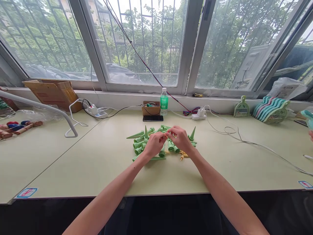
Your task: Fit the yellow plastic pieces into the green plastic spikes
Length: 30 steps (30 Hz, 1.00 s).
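Note:
My left hand (156, 142) and my right hand (180, 139) meet above a pile of green plastic cones (138, 144). Both hands are closed, with fingertips pinched together almost touching. Whatever is between them is too small and covered to name. Around and under my hands the hollow green cones lie in different directions, and one green spike (193, 133) points upward beside my right hand. Small yellow plastic pieces (182, 154) lie on the table below my right hand, close to the cones.
Behind the pile are a black phone (153, 118), a small cardboard box (147, 111) and a green-labelled bottle (164, 101). White cables (241, 140) cross the table at right, near green dustpan-like items (271, 109). A white curved bar (49, 106) reaches in from the left.

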Each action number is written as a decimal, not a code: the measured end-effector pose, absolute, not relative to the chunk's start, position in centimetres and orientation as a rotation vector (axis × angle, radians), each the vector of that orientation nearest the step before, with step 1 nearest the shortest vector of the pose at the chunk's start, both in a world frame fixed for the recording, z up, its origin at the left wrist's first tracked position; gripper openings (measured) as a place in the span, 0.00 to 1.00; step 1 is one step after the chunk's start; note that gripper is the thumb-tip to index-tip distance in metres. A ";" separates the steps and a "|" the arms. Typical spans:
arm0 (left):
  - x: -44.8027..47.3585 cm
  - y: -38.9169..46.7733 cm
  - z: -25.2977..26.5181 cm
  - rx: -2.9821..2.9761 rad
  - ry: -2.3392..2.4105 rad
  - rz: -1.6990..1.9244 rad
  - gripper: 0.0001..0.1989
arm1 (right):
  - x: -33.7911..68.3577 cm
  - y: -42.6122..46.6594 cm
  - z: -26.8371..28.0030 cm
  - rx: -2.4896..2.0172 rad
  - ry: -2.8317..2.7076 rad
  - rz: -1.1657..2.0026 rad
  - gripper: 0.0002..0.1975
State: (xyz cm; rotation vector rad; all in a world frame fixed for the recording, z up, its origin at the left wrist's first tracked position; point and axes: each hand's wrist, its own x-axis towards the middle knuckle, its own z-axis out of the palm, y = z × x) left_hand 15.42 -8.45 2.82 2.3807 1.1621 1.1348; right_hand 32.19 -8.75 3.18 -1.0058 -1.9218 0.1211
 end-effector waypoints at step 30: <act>15.2 -8.1 3.1 1.927 1.136 1.268 0.15 | 32.0 -8.7 3.1 -0.954 -1.857 0.247 0.10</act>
